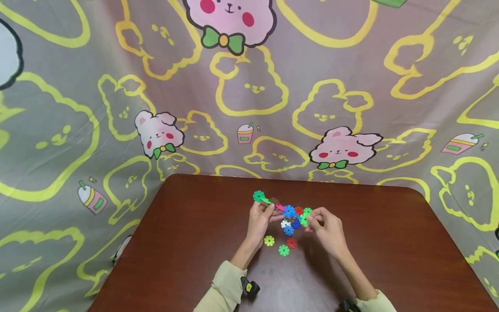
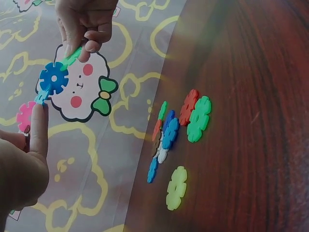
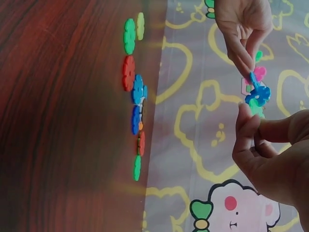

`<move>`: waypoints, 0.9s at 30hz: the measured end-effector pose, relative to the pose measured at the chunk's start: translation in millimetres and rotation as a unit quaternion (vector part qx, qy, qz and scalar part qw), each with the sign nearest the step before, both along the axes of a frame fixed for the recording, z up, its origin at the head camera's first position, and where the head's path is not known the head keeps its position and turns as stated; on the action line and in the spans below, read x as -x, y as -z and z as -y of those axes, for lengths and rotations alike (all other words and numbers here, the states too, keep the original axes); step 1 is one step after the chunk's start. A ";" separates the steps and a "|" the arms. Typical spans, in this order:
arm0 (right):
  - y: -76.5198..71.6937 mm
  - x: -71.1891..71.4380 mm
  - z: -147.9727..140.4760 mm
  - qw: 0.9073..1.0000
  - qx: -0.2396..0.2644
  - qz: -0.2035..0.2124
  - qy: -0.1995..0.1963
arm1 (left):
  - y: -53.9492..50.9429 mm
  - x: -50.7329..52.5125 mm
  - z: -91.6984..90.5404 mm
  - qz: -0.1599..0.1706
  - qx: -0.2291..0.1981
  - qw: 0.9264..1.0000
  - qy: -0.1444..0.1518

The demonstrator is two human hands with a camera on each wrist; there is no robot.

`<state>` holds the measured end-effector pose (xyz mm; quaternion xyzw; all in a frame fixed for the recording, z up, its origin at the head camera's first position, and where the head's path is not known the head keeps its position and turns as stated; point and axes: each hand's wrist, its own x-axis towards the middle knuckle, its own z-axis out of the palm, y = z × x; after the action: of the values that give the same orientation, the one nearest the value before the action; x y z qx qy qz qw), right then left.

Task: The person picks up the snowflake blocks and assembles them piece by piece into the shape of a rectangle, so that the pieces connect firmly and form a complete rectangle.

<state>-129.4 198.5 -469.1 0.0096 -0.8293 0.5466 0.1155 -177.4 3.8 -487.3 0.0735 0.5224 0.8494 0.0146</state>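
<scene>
A chain of slotted plastic snowflake discs is held up between both hands, above the table. At its left end in the head view is a green disc [image 1: 258, 196]; a pink disc [image 2: 25, 116] and a darker blue disc [image 2: 54, 78] follow along it. My left hand [image 1: 258, 223] pinches the chain near the pink disc, with a fingertip touching a light blue disc [image 2: 42, 95]. My right hand [image 1: 330, 232] pinches the light green disc [image 3: 255, 108] at the other end, which is joined to the darker blue one. Fingers partly hide the joints.
Several loose discs lie on the brown table [image 1: 187, 242] beneath and in front of the hands, among them a yellow-green disc [image 1: 269, 241], a red disc [image 1: 291, 243], a green disc [image 1: 283, 250] and a white disc [image 2: 162, 153]. A patterned cloth [image 1: 273, 125] hangs behind the table.
</scene>
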 end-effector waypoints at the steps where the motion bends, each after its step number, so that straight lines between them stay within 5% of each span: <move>1: 0.7 -0.7 0.9 1.000 0.001 0.001 0.003 | 0.6 -0.6 0.5 0.002 0.002 1.000 0.000; 11: 8.0 -8.1 6.0 0.999 0.018 0.017 0.030 | 4.1 -5.1 0.4 -0.004 0.041 0.999 -0.002; 27: 10.3 -0.8 16.9 0.997 0.061 0.002 0.054 | -4.1 -0.9 2.1 -0.024 0.042 0.999 -0.021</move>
<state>-128.6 181.6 -479.4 -0.0434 -0.7942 0.5889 0.1436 -176.5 1.7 -483.2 0.0825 0.5588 0.8251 -0.0130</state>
